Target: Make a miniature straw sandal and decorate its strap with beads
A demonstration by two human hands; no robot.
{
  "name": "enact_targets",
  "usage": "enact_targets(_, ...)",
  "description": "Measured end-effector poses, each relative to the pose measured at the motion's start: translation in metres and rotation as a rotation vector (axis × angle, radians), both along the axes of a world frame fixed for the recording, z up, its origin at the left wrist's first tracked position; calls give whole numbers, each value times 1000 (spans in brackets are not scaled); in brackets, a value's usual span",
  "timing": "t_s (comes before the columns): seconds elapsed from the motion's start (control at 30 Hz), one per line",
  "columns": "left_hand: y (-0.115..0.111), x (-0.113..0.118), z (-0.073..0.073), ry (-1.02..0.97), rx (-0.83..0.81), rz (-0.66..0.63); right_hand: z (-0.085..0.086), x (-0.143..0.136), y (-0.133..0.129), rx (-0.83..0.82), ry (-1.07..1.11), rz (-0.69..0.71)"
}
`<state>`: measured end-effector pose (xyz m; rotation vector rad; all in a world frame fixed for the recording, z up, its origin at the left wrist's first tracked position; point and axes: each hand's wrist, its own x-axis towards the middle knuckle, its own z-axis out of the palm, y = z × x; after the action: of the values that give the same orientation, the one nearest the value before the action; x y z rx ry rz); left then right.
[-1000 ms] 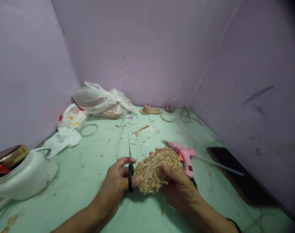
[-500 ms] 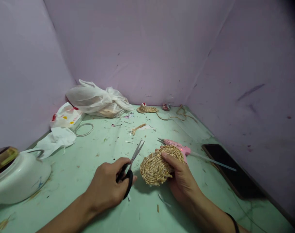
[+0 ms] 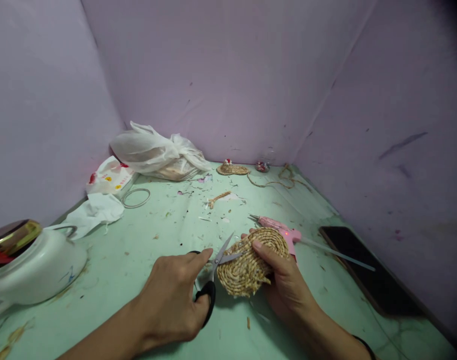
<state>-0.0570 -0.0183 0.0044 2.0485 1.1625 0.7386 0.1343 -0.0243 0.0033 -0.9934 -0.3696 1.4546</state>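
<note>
My left hand holds black-handled scissors by the finger loops, and their blades are spread apart. One blade lies over the left edge of a coiled straw sole; whether it touches the straw I cannot tell. My right hand grips that sole, thumb on top and fingers underneath. Its weave is a flat oval of braided rounds, with a loose end sticking out at the lower right. Just behind the sole lies a pink glue gun with a lit orange light and a clear glue stick coming out of its back.
A dark phone lies at the right. At the back are a small straw slipper, beads, twine and a white plastic bag. A metal ring and a white pot stand left. Scraps litter the green tabletop.
The scissors have opened and moved right, up to the straw sole's left edge. My right hand keeps its hold on the sole. The whole view has shifted slightly.
</note>
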Motion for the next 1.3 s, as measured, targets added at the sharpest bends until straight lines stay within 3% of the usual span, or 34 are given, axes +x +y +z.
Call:
enact_targets(0.3,0,3,19,76,-39,-139,1,2,0,19,11,-1)
enact_targets(0.6,2,-1,15,172,-70,-224,3,1,0,32,20,-37)
enact_targets(0.77,5,-3,21,200,-101,-257,2,2,1,9,44,-30)
enact_targets(1.03,6,-5,19,345,164,-129,3,1,0,52,18,-37)
enact_targets(1.3,4,-1,17,339,128,-142,-1,-2,-6,108,-35,-28)
